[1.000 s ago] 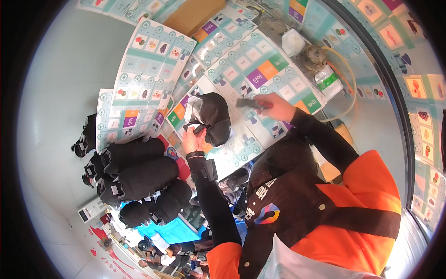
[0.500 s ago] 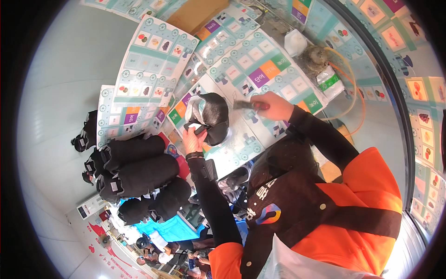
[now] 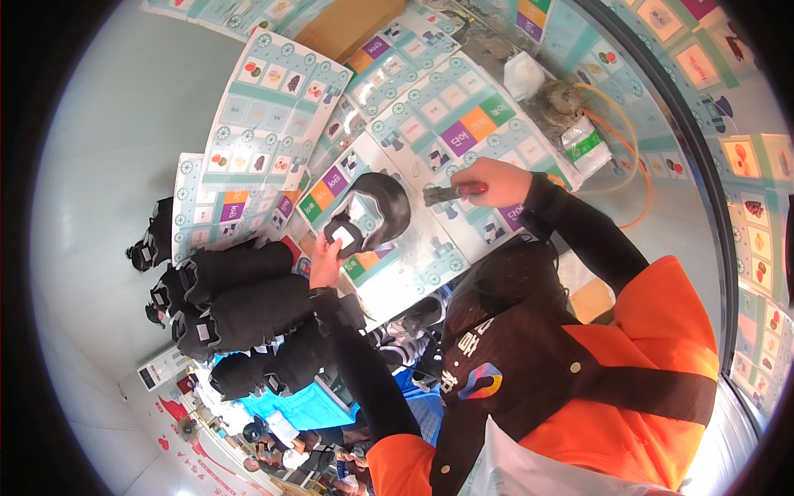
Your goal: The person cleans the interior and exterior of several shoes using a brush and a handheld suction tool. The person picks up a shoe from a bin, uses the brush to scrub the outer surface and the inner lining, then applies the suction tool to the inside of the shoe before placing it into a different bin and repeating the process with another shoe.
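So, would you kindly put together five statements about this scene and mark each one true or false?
1. The left hand holds a black cap. True.
2. The right hand grips a brush by its red handle. True.
3. The brush is pressed against the black cap. False: a gap shows between them.
4. The stacked caps sit to the right of the black cap. False: they are to its left.
5. A white package with a green band lies to the right of the black cap. True.
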Motion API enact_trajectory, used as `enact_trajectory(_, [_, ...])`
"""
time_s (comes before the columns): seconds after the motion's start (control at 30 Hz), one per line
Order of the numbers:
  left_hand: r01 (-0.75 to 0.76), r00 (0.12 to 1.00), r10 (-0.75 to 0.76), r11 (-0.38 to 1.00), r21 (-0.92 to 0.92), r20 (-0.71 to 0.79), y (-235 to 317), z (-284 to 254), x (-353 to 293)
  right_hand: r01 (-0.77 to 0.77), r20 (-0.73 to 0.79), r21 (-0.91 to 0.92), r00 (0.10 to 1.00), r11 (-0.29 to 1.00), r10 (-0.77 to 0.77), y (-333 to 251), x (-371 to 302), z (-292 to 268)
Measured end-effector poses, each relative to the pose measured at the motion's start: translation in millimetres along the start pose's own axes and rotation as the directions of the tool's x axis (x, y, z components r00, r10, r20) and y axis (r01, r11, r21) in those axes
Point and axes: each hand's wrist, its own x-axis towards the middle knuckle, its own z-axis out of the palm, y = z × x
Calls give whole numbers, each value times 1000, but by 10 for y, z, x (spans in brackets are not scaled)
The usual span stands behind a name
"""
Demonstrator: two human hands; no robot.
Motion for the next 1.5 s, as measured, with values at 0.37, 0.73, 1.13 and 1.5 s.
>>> enact_trajectory(0.37, [-268,963,211,763,588,166,14,-251,157,-1,121,-104,993,995,13,30,66,-101])
enact_trajectory(0.73, [-279,959,238,673,685,156,188,36,14,6,118,-99,993,995,6,16,23,-64])
enact_trajectory(1.13, [-248,948,317,653,715,40,-522,-420,-347,58,-2,79,998,995,-58,252,134,82])
enact_trajectory(1.5, [232,816,249,686,690,-522,-2499,-395,-3064,-392,-186,-685,909,614,372,2365,-162,130])
